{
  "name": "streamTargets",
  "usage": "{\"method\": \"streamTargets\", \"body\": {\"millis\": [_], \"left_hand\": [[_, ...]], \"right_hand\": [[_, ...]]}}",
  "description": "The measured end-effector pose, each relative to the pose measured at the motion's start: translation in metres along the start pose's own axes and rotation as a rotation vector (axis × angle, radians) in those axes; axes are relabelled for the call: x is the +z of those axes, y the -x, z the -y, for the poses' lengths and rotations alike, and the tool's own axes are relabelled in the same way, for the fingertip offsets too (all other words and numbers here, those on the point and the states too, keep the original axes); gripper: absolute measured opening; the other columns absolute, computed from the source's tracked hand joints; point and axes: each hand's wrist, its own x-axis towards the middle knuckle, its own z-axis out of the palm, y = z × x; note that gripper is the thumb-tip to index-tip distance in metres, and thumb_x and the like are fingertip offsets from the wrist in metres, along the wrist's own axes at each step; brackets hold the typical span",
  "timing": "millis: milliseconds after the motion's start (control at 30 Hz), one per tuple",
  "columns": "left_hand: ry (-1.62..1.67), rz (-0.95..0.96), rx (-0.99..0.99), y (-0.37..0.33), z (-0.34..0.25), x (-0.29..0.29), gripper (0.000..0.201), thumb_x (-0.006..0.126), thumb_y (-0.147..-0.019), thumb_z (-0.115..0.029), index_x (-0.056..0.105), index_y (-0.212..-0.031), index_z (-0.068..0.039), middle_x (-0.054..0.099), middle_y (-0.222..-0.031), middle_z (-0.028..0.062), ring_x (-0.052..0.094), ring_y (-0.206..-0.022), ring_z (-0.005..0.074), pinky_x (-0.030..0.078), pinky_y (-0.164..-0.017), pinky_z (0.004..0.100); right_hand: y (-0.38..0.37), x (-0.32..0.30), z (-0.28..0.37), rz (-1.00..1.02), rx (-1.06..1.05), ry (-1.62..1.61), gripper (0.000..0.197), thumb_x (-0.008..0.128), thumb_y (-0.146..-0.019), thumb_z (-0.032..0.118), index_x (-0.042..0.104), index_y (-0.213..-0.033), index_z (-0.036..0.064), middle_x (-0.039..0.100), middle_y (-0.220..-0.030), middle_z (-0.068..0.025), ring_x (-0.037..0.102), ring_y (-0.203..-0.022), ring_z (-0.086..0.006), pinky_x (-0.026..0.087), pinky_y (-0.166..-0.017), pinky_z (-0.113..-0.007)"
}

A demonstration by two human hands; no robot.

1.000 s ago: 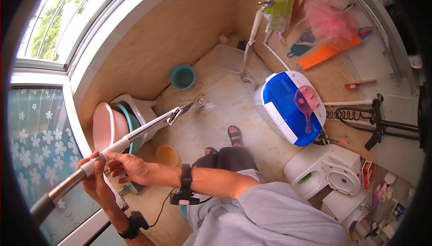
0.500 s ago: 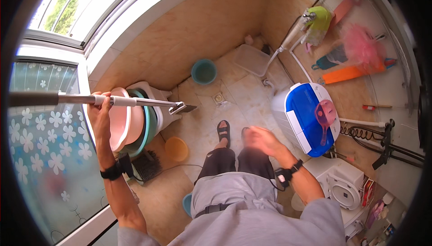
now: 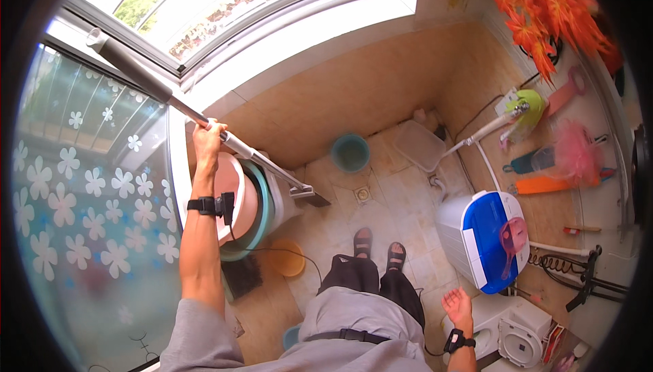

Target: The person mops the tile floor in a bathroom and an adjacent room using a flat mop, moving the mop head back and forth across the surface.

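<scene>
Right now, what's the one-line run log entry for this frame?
left hand: gripping long metal pole, raised toward window | right hand: open, empty, low beside white-and-blue washer | pole head: above floor

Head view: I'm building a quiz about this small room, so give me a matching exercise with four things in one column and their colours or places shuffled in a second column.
Things:
1. long pole
2. small bucket
3. washing machine lid
4. shallow bowl

Colours and places:
A. blue, at the person's right side
B. orange, on the floor left of the sandalled feet
C. grey, gripped in the raised left hand
D. teal, on the floor by the far wall

Pairs: 1-C, 2-D, 3-A, 4-B

The right hand is open and holds nothing.
</scene>
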Motion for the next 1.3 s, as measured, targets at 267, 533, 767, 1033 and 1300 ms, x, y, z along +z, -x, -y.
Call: {"method": "streamTargets", "body": {"millis": [267,533,767,1033,1300], "left_hand": [[0.108,-0.122,-0.108,-0.089,0.045,0.008,0.019,0.067,-0.074,-0.016,0.059,-0.090,-0.009,0.056,-0.072,-0.0021,0.052,-0.065,0.0099,0.040,-0.055,0.0260],[-0.528,-0.103,0.015,-0.091,0.056,0.033,0.021,0.054,-0.085,-0.027,0.053,-0.086,-0.007,0.050,-0.073,0.0033,0.045,-0.065,0.0147,0.039,-0.059,0.0312],[-0.519,-0.362,0.329,-0.057,0.016,0.017,0.021,0.054,-0.085,-0.027,0.053,-0.088,-0.006,0.051,-0.075,0.0052,0.047,-0.068,0.0171,0.040,-0.063,0.0336],[-0.276,-0.290,0.474,0.038,-0.033,0.077,0.022,0.054,-0.085,-0.027,0.053,-0.090,-0.006,0.052,-0.077,0.0074,0.049,-0.071,0.0198,0.041,-0.068,0.0363],[-0.061,-0.020,0.430,0.128,-0.076,0.131,0.023,0.053,-0.086,-0.027,0.053,-0.092,-0.005,0.053,-0.078,0.0096,0.050,-0.074,0.0225,0.042,-0.073,0.0390]], "right_hand": [[0.014,-0.033,-0.023,-0.214,-0.034,-0.013,0.022,0.056,-0.084,0.031,0.049,-0.083,0.0103,0.052,-0.080,-0.0036,0.052,-0.077,-0.0209,0.045,-0.078,-0.040],[0.042,-0.059,-0.051,-0.255,-0.128,-0.094,0.024,0.060,-0.082,0.028,0.050,-0.088,0.0069,0.052,-0.086,-0.0052,0.052,-0.084,-0.0220,0.045,-0.086,-0.040],[0.039,-0.043,-0.071,-0.244,-0.195,-0.117,0.037,0.060,-0.082,0.029,0.049,-0.102,0.0008,0.052,-0.100,-0.0109,0.053,-0.090,-0.0237,0.048,-0.080,-0.038],[0.040,-0.056,-0.099,-0.306,-0.196,-0.080,0.040,0.057,-0.083,0.030,0.047,-0.109,0.0008,0.050,-0.108,-0.0118,0.051,-0.098,-0.0230,0.046,-0.084,-0.037],[0.015,-0.089,-0.137,-0.294,-0.337,-0.078,0.025,0.064,-0.075,0.020,0.053,-0.092,0.0062,0.055,-0.085,-0.0055,0.055,-0.077,-0.0164,0.049,-0.068,-0.032]]}}
